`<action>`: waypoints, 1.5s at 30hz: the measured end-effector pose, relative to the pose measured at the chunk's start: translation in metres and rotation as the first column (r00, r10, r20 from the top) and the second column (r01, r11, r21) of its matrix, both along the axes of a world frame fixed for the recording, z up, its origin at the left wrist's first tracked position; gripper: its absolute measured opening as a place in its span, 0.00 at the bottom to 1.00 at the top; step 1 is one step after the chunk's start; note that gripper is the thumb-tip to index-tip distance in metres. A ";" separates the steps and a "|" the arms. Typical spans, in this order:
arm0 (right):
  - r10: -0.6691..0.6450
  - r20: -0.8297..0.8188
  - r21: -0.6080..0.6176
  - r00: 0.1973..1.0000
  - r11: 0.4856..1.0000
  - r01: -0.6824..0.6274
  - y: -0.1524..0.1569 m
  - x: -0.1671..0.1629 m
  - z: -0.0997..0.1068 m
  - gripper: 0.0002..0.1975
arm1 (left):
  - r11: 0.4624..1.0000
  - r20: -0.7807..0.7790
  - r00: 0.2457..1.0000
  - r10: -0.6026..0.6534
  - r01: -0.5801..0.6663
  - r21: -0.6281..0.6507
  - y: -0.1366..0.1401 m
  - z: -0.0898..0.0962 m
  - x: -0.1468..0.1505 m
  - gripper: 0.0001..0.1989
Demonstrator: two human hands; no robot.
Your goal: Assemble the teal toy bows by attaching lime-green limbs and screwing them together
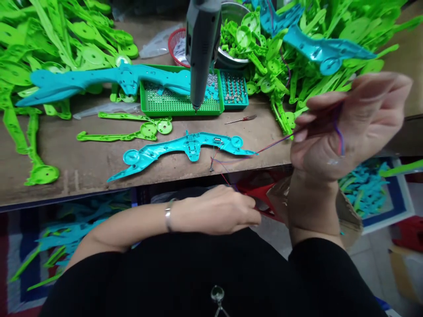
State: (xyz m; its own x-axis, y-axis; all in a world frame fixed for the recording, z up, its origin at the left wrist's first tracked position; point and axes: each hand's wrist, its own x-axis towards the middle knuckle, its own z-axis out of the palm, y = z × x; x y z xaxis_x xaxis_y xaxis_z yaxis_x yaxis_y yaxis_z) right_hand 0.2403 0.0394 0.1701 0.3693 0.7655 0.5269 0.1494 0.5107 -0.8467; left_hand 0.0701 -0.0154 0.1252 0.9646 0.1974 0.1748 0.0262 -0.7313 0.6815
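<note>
On the bench before me lies a blue bow-shaped plastic shell (176,147), its inner side up. A small metal part (217,139) sits in its right arm. Thin red and blue wires (274,143) run from the shell to my right hand (357,125), which is raised at the right with fingers curled round them; a loop shows across the palm. My left hand (218,210), with a bracelet at the wrist, is closed below the bench edge. A wire passes down behind it; its fingertips are hidden. A dark electric screwdriver (202,53) hangs point down above the bench.
Green plastic parts pile up at left (89,35) and right. A green tray (180,107) of small parts, a teal screw holder (235,90), a red basket (176,42), a small screwdriver (243,119) and another blue shell (89,80) are nearby. A cardboard box (350,215) stands below.
</note>
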 end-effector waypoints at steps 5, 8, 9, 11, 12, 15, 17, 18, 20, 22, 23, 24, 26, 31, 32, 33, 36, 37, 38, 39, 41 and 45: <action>0.312 -0.112 -0.033 0.943 0.948 -0.317 0.007 -0.023 0.005 0.05 | 0.996 -0.158 0.987 0.000 0.014 0.088 -0.010 -0.053 0.062 0.11; 0.384 -0.118 -0.138 0.916 0.907 -0.398 0.006 -0.022 0.004 0.03 | 0.975 -0.177 0.983 0.050 -0.010 0.220 -0.017 -0.077 0.070 0.14; 0.401 -0.122 -0.157 0.908 0.895 -0.417 0.005 -0.019 0.004 0.04 | 0.969 -0.170 0.983 0.072 -0.028 0.247 -0.018 -0.081 0.067 0.15; 0.424 -0.108 -0.195 0.899 0.878 -0.437 0.002 -0.013 0.001 0.06 | 0.965 -0.171 0.980 0.105 -0.060 0.255 -0.018 -0.080 0.051 0.19; 0.420 -0.091 -0.199 0.903 0.881 -0.430 0.001 -0.008 0.000 0.07 | 0.971 -0.191 0.976 0.108 -0.063 0.232 -0.016 -0.075 0.039 0.20; 0.332 -0.010 -0.158 0.943 0.931 -0.329 -0.001 0.005 -0.006 0.05 | 0.999 -0.292 0.956 0.033 -0.021 0.045 -0.007 -0.043 -0.007 0.15; 0.270 0.026 -0.122 0.963 0.956 -0.265 0.000 0.011 -0.010 0.05 | 0.994 -0.299 0.954 0.007 -0.040 -0.105 -0.001 -0.015 -0.042 0.12; 0.265 0.039 -0.131 0.963 0.957 -0.258 0.001 0.013 -0.011 0.05 | 0.984 -0.246 0.969 0.034 -0.075 -0.160 0.001 -0.002 -0.059 0.11; 0.323 0.063 -0.242 0.944 0.923 -0.300 0.001 0.011 -0.015 0.06 | 0.953 -0.108 0.987 0.120 -0.145 -0.265 0.004 0.017 -0.087 0.09; 0.488 0.067 -0.445 0.871 0.796 -0.411 0.001 0.001 -0.021 0.09 | 0.864 0.019 0.887 0.462 -0.444 -0.238 0.006 0.021 -0.103 0.07; 0.585 0.053 -0.544 0.809 0.697 -0.468 0.001 -0.006 -0.025 0.09 | 0.762 0.072 0.765 0.640 -0.620 -0.190 0.008 0.018 -0.106 0.05; 0.669 0.030 -0.623 0.742 0.593 -0.510 0.001 -0.014 -0.030 0.10 | 0.644 0.110 0.635 0.765 -0.752 -0.137 0.009 0.010 -0.106 0.06; 0.779 -0.024 -0.705 0.626 0.431 -0.563 0.002 -0.029 -0.043 0.10 | 0.520 0.154 0.507 0.848 -0.852 -0.058 0.015 -0.011 -0.100 0.12; 0.833 -0.121 -0.733 0.540 0.292 -0.615 0.009 -0.049 -0.073 0.05 | 0.586 0.214 0.565 0.797 -0.809 -0.050 0.028 -0.055 -0.081 0.08; 0.832 -0.124 -0.736 0.541 0.288 -0.612 0.011 -0.050 -0.075 0.05 | 0.584 0.222 0.561 0.797 -0.810 -0.047 0.030 -0.058 -0.080 0.07; 0.826 -0.114 -0.739 0.551 0.300 -0.603 0.012 -0.050 -0.076 0.06 | 0.574 0.223 0.552 0.803 -0.818 -0.041 0.032 -0.059 -0.079 0.07; 0.806 0.036 -0.743 0.591 0.417 -0.523 0.013 -0.050 -0.071 0.07 | 0.485 0.187 0.480 0.857 -0.874 0.023 0.036 -0.056 -0.081 0.08; 0.792 0.131 -0.742 0.596 0.477 -0.471 0.012 -0.051 -0.069 0.07 | 0.448 0.161 0.450 0.878 -0.893 0.052 0.037 -0.055 -0.081 0.08; 0.771 0.236 -0.734 0.592 0.541 -0.411 0.011 -0.052 -0.067 0.07 | 0.420 0.130 0.427 0.895 -0.904 0.077 0.037 -0.055 -0.082 0.08; 0.740 0.337 -0.714 0.582 0.604 -0.355 0.010 -0.052 -0.065 0.07 | 0.405 0.092 0.413 0.906 -0.910 0.092 0.038 -0.055 -0.081 0.07; 0.671 0.489 -0.655 0.556 0.704 -0.274 0.008 -0.054 -0.065 0.08 | 0.404 -0.005 0.405 0.914 -0.911 0.087 0.040 -0.056 -0.080 0.06; 0.563 0.684 -0.510 0.463 0.824 -0.248 0.007 -0.052 -0.079 0.11 | 0.408 -0.172 0.403 0.899 -0.913 -0.008 0.042 -0.061 -0.077 0.07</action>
State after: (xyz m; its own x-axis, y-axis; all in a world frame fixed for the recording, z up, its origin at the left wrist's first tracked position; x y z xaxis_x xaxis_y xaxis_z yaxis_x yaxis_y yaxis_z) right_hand 0.1883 0.0467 0.0915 -0.4670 0.8736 0.1370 0.6628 0.4484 -0.5997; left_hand -0.0065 0.0267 0.0645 0.2197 0.9756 0.0052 0.7213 -0.1660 0.6725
